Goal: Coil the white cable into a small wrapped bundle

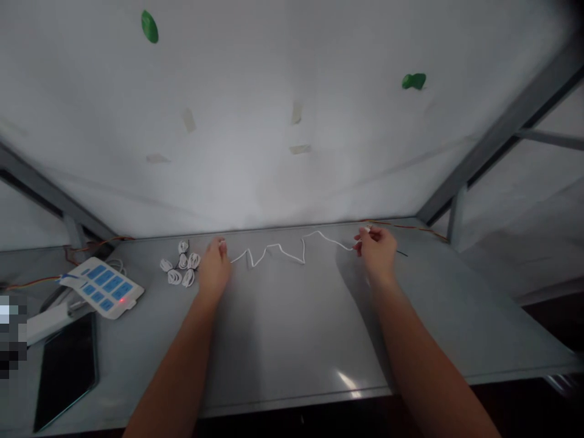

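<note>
A thin white cable [283, 253] stretches in kinked zigzags across the grey metal shelf [292, 328]. My left hand [215, 265] is closed around one end of it, its fingers largely turned away from view. At the other end, my right hand [376, 246] pinches the cable, with a small pale connector showing at the fingertips. Just left of my left hand lie several coiled white cables [183, 261], bound with dark ties. A short black tie [402, 253] rests on the shelf beside my right hand.
On the left sit a white power strip [103, 287] with blue sockets and a lit red light, a white adapter [48, 322] and a dark tablet [68, 371]. Metal frame bars [493, 137] rise at both sides. A white wall [255, 182] stands behind.
</note>
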`<action>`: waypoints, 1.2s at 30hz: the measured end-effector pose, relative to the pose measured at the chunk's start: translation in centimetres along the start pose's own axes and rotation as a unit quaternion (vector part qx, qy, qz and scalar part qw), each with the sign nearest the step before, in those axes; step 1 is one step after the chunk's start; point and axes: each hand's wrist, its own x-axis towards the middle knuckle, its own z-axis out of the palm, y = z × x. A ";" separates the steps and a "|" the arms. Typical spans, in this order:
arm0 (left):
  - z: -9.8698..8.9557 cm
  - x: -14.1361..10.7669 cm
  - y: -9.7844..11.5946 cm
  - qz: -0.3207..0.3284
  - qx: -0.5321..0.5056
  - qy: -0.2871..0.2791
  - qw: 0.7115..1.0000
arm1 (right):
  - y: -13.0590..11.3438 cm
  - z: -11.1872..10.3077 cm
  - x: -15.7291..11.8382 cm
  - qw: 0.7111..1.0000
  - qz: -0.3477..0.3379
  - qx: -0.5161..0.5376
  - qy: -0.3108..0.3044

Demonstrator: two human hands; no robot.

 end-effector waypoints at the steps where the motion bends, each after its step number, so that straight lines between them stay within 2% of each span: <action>1: 0.6 -0.3 0.4 0.012 0.014 -0.020 1.000 | 0.0 0.2 -0.1 1.000 0.008 0.005 -0.007; 6: 2.8 -1.9 2.6 0.041 0.070 -0.079 0.994 | -0.6 1.7 -1.8 0.995 0.017 0.002 -0.094; 10: 3.1 -2.5 3.3 0.016 0.114 -0.126 0.985 | -0.8 2.7 -3.2 0.988 -0.007 -0.019 -0.155; 13: 3.0 -2.7 3.3 0.000 0.103 -0.159 0.982 | -0.6 3.1 -3.8 0.982 -0.017 -0.024 -0.185; 15: 3.1 -2.7 3.2 0.003 0.089 -0.161 0.983 | -0.5 3.2 -4.0 0.978 -0.037 -0.038 -0.200; 18: 3.4 -2.5 3.0 0.020 0.052 -0.141 0.988 | -0.7 3.2 -4.4 0.966 -0.107 -0.075 -0.223; 21: 3.3 -1.9 2.4 0.029 -0.033 -0.152 0.987 | -1.5 3.3 -5.4 0.941 -0.143 -0.104 -0.288; 24: 2.2 -1.2 1.4 0.083 -0.100 -0.229 0.965 | -2.6 3.5 -7.1 0.901 -0.164 -0.128 -0.381; 27: 0.6 -0.9 0.6 0.181 -0.078 -0.316 0.928 | -3.3 3.9 -8.9 0.856 -0.210 -0.137 -0.453; 29: -0.3 -1.0 0.3 0.219 -0.045 -0.345 0.911 | -3.4 4.4 -10.1 0.837 -0.233 -0.147 -0.473; 32: -0.5 -1.4 0.1 0.233 -0.015 -0.350 0.907 | -3.1 5.4 -11.5 0.818 -0.270 -0.196 -0.468; 36: 1.0 -2.1 0.1 0.222 0.018 -0.319 0.921 | -3.1 6.7 -12.8 0.790 -0.305 -0.238 -0.475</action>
